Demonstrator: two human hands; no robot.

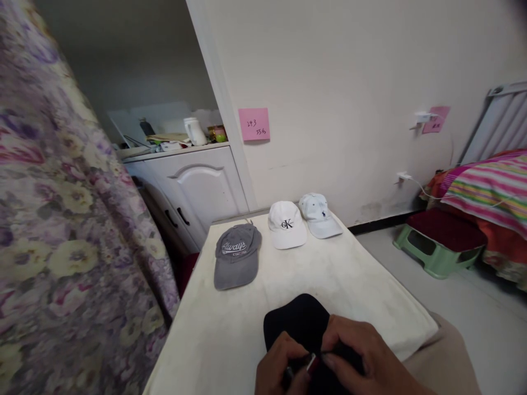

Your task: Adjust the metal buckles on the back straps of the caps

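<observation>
A black cap (300, 318) lies on the near part of the table, its rounded brim pointing away from me. My left hand (282, 365) pinches a dark part of this cap, thumb against finger. Close beside it, my right hand (364, 356) pinches another part of the same cap. Between the fingertips shows a small pale and dark red piece (312, 363), too small to make out. Most of the cap's near side is hidden by my hands.
A cream cloth covers the table (230, 323). Farther back sit a grey cap (236, 258), a white cap (287, 225) and a pale blue cap (320, 215). A floral curtain (78, 219) hangs at left; a green stool (442, 241) stands on the right.
</observation>
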